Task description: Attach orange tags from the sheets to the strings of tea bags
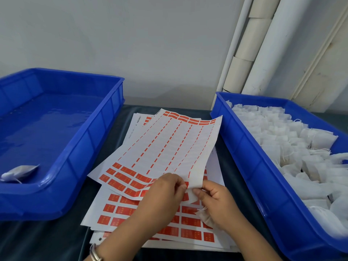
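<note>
1. Both hands pinch at the near edge of the curled top sheet (pixel 165 147): left hand (pixel 165 191) on an orange tag (pixel 186 184), right hand (pixel 216 200) on the white backing, a tea bag (pixel 205 217) tucked under its fingers.
2. More tag sheets (pixel 190 232) lie stacked beneath.
3. Right blue tray (pixel 250 166) holds heaped tea bags (pixel 293 147).
4. Left blue tray (pixel 79 162) holds 1 bag (pixel 17 173) near its corner.
</note>
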A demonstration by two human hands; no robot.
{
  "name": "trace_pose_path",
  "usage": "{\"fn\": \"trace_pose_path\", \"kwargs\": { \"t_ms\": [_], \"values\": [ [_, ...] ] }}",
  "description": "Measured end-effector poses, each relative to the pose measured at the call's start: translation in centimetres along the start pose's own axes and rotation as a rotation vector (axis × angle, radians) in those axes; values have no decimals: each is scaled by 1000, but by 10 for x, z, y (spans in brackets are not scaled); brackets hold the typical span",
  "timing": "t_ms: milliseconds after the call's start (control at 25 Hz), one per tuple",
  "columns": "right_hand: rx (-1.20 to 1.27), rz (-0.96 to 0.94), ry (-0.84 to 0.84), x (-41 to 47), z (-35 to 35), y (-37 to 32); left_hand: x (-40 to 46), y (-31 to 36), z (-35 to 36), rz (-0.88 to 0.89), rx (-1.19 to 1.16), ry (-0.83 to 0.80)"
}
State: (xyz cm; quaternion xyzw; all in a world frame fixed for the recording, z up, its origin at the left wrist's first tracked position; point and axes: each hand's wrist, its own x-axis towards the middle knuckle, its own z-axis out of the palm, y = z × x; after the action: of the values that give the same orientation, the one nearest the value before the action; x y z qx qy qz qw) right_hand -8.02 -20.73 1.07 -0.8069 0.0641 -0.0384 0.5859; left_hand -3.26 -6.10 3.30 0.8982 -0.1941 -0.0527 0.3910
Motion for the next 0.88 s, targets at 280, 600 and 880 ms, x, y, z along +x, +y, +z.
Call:
{"fn": "trace_pose_path", "kwargs": {
  "t_ms": [280,600,880],
  "values": [
    [23,23,15,0,-2,2,-2,-8,1,142,54,73],
    [-49,-18,13,-2,0,-3,-1,-9,1,267,182,132],
    [-117,-14,-6,-3,-1,-4,5,-9,-3,252,216,94]
  ]
}}
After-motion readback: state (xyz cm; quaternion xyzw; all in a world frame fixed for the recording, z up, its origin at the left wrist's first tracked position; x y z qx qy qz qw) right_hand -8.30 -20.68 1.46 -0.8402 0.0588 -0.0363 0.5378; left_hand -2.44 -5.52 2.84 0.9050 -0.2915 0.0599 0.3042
